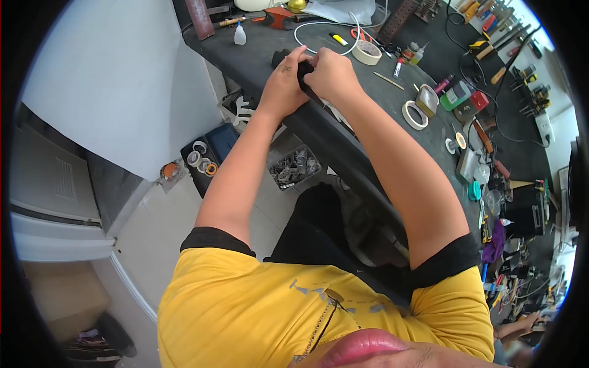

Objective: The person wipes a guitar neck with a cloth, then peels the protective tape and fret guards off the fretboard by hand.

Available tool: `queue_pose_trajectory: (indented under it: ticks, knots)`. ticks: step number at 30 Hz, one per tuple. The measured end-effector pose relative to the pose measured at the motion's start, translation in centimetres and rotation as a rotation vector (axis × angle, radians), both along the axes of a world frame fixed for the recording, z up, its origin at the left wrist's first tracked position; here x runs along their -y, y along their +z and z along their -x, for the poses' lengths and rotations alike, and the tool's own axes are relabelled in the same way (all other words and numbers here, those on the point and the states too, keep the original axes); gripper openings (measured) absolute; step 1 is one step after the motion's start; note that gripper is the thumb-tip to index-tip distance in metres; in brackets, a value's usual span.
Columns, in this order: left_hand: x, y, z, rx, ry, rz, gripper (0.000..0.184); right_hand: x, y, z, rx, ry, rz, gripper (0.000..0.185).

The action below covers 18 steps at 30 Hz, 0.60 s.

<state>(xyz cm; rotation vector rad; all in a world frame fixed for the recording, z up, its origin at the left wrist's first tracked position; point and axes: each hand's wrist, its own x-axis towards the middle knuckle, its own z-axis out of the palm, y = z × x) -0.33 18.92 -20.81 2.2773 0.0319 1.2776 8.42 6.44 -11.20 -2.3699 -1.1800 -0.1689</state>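
Note:
Both hands meet at the near edge of the dark workbench [245, 58]. My left hand [285, 86] is wrapped round a black object [304, 70], whose shape is mostly hidden by the fingers. Closed beside it, my right hand [333, 75] grips the same black object from the right. Part of the black thing also shows to the left of my left hand's fingers. A white cable [299, 30] loops on the bench just beyond the hands, and a roll of masking tape [367, 53] lies to their right.
A white glue bottle [240, 35] and orange-handled scissors [358, 35] are on the bench. Farther right are another tape roll [415, 115], a green bottle [455, 96] and many tools. Below the bench edge stands a bin of dark parts [294, 167]. Another person's arm [518, 326] shows at lower right.

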Motion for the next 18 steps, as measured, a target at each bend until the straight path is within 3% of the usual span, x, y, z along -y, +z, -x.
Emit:
queue_pose_trajectory:
  ticks: [7, 13, 18]
  knots:
    - [-0.2, -0.5, -0.5, 0.025, 0.007, -0.031, 0.114, 0.2, -0.9, 0.2, 0.071, 0.006, -0.039, 0.032]
    - [0.3, 0.2, 0.1, -0.010, -0.023, 0.034, 0.109, 0.2, -2.6, -0.9, 0.102, 0.098, -0.089, 0.036]
    - [0.2, 0.1, 0.0, -0.010, 0.000, 0.035, 0.107, 1.3, -2.0, -0.5, -0.202, 0.097, -0.223, 0.039]
